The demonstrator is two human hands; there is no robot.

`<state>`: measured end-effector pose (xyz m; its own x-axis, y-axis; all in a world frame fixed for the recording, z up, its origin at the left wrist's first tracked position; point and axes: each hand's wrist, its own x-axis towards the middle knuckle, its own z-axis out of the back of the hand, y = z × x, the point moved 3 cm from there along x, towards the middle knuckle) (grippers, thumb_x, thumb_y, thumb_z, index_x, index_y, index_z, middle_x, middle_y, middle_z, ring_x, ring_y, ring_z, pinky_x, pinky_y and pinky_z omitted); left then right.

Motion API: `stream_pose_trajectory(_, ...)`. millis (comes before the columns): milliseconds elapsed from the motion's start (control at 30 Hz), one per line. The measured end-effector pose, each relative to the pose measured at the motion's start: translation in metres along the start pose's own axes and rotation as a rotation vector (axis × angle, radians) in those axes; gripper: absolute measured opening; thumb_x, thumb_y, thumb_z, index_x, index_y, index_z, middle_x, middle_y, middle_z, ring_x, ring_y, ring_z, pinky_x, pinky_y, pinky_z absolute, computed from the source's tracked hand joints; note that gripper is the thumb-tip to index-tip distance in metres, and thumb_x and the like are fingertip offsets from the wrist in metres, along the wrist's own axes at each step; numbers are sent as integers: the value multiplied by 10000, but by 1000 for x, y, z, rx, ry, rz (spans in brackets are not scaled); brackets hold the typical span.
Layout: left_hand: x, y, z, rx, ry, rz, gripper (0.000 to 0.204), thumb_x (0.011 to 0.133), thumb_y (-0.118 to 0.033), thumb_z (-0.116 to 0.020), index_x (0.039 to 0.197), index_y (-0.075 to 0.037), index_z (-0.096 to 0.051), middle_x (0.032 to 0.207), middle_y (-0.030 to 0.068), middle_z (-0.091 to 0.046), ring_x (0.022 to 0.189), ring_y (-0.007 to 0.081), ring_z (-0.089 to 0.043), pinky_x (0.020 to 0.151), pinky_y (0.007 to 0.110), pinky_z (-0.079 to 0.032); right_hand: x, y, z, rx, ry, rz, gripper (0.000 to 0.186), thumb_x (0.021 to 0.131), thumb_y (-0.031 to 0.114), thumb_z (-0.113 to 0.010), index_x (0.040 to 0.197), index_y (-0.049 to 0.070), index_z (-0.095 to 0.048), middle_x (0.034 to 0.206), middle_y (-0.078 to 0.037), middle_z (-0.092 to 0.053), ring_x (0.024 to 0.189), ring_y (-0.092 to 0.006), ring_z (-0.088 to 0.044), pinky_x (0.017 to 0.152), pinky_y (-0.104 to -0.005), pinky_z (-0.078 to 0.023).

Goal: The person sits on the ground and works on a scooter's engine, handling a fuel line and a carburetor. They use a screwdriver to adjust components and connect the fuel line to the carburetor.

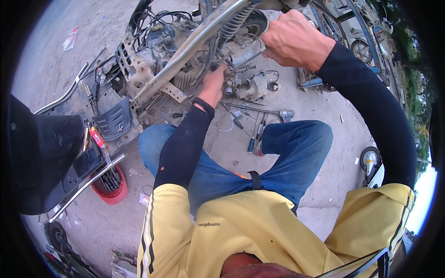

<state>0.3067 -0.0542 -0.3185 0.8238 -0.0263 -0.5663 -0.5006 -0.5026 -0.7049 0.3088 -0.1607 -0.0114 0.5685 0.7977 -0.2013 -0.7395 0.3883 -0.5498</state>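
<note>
Nearest, a person in a yellow shirt point(259, 227) squats on the ground, knees apart in blue jeans point(296, 150). To the left, a red bowl-shaped container point(111, 200) with dark metal tools in it, partly under a bright metal rail point(90, 185). Between the knees and the machine: a blue-handled screwdriver point(251, 145) by the right foot and, a little farther out, a gun-shaped power tool point(286, 114) with a long shaft pointing left. Beyond these is the engine assembly point(257, 88), grey and dirty, low beside the stripped vehicle frame point(185, 54). Left hand point(214, 86) reaches in at the near side of the engine assembly; its fingertips are hidden among the parts — cannot tell how far its grip is open or what it has. Right hand point(295, 41), higher and to the right, has its grip curled into a fist around the end of a slim metal bar point(250, 60), which slants down toward the left hand. Farther: coil spring point(235, 22), then a tyre point(257, 22) behind it.
</note>
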Motion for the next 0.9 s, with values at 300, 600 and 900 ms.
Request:
stream_pose_trajectory(300,3,1,0,-8,-13,21,440,869,-182,-730,1202,55,-566,1046,97,-653,877,183,-643,759,339,-534,12,-24,-4,70,-52,87,244,744,296,-689,599,117,-610,579,-114,-598,576,-297,-642,513,-436,-448)
stream_pose_trajectory(600,4,3,-1,-2,-14,7,432,862,-187,-742,1188,43,-577,1017,80,-647,862,176,-628,750,333,-524,12,-36,-17,117,83,46,274,780,306,-698,627,87,-635,597,-107,-605,614,-304,-650,570,-424,-467)
stream_pose_trajectory(900,4,6,-3,-17,-89,-55,432,860,-171,-742,1203,31,-574,1020,78,-653,875,177,-622,768,341,-518,26,7,4,-228,-122,329,196,822,224,-662,665,109,-668,658,-70,-649,681,-227,-678,587,-366,-468)
